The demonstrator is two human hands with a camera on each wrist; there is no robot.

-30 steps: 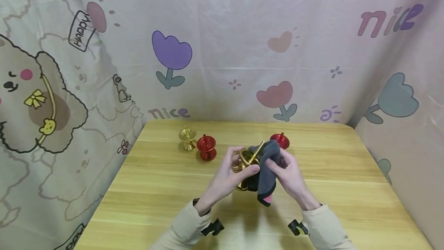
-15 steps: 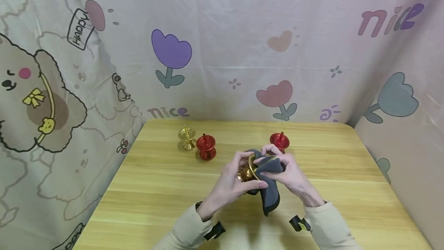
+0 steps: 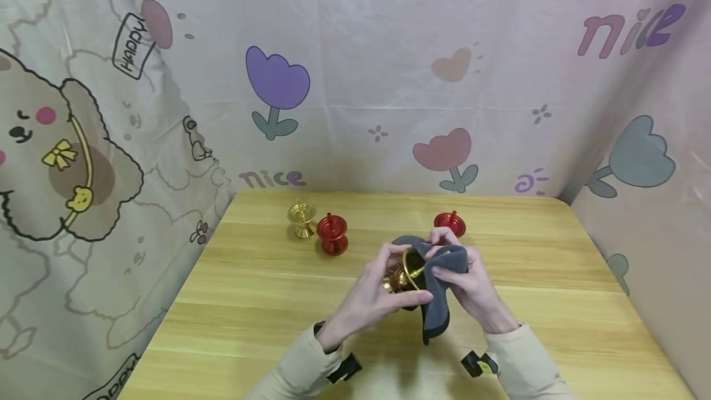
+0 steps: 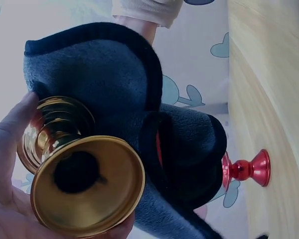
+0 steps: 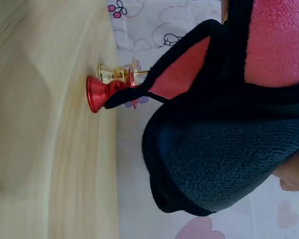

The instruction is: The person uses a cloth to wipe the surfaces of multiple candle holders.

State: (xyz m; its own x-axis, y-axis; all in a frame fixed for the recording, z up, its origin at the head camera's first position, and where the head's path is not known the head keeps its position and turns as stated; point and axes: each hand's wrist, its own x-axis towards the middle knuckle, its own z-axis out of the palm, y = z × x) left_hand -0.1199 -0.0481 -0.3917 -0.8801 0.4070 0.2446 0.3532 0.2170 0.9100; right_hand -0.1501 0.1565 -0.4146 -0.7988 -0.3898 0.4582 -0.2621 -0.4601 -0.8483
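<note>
My left hand (image 3: 366, 295) grips a gold candle holder (image 3: 397, 279) above the table, tilted with its cup and central spike facing right. The left wrist view shows the hollow underside of its flared base (image 4: 122, 174). In my right hand (image 3: 474, 286) is a dark grey cloth (image 3: 437, 310) with black edging, pinched between thumb and fingers against the cup and around the spike's end. The right wrist view shows the cloth's pink reverse side (image 5: 276, 45). Fabric hides part of the cup and some of the right fingers.
Back left on the wooden table (image 3: 250, 301) stand a smaller gold candle holder (image 3: 302, 221) and a red one (image 3: 333, 234), close together. Another red candle holder (image 3: 450, 222) stands behind my right hand. A printed curtain (image 3: 355, 79) hangs behind the table.
The gold candle holder has turned from spike-up to facing right. The right hand brought the cloth over the cup and spike, then drew it slightly right, baring part of the spike.
</note>
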